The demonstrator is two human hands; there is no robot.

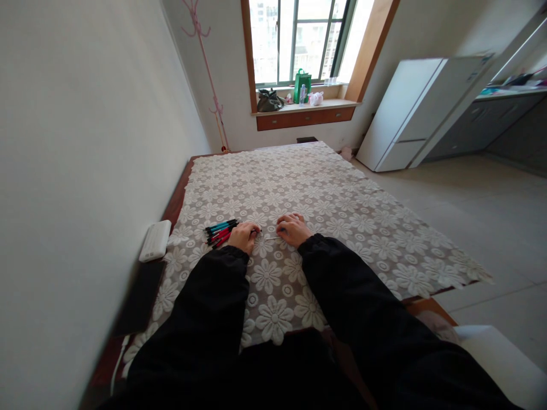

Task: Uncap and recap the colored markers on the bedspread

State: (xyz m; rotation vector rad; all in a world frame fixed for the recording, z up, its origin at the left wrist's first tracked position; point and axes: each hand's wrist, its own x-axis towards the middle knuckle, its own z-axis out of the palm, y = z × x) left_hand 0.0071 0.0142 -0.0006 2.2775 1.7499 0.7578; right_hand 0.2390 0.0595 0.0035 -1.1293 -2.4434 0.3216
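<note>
On the lace tablecloth, both hands rest close together. My left hand is closed in a pinch, with a small dark tip showing at its fingertips; the rest of that piece is hidden. A thin pale rod, like a pen refill, reaches leftward from the fingers of my right hand, which is closed with bent fingers around its end. Several pens with teal, red and black barrels lie in a loose bunch just left of my left hand.
Against the left wall sit a white power bank and a flat black object, with a white cable nearby. Beyond the table are a pink coat stand, a window sill with a green bag, and a white fridge.
</note>
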